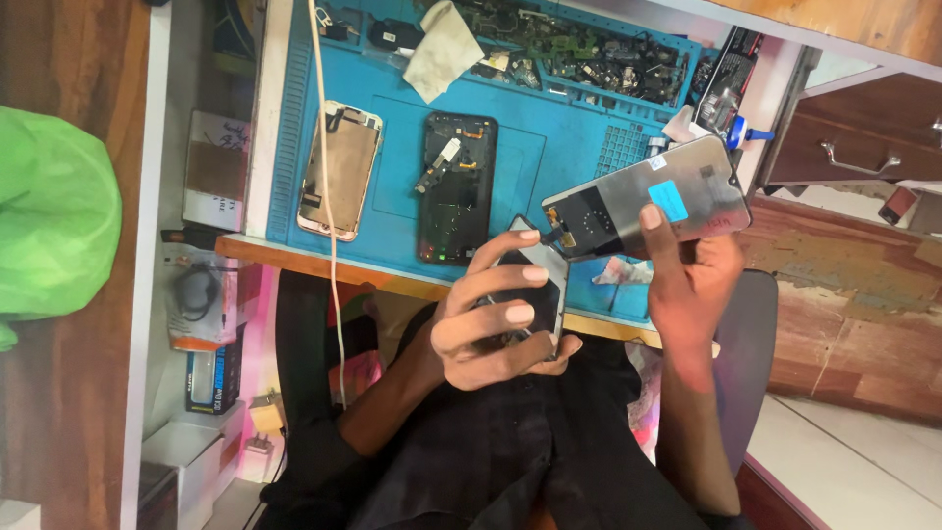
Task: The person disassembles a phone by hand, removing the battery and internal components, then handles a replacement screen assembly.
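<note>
My left hand is wrapped around a dark phone body, fingers curled over its face, held above my lap. My right hand grips a silver-backed screen panel with a small blue sticker, thumb pressed on its back. The panel tilts up over the edge of the blue work mat; a short flex cable at its lower left end runs toward the phone body. On the mat lie an opened black phone with its insides exposed and a gold-coloured phone frame.
A white cable crosses the mat and hangs over the desk's front edge. A crumpled cloth and several small parts and circuit boards sit at the mat's far side. A green bag is at left, a drawer with a handle at right.
</note>
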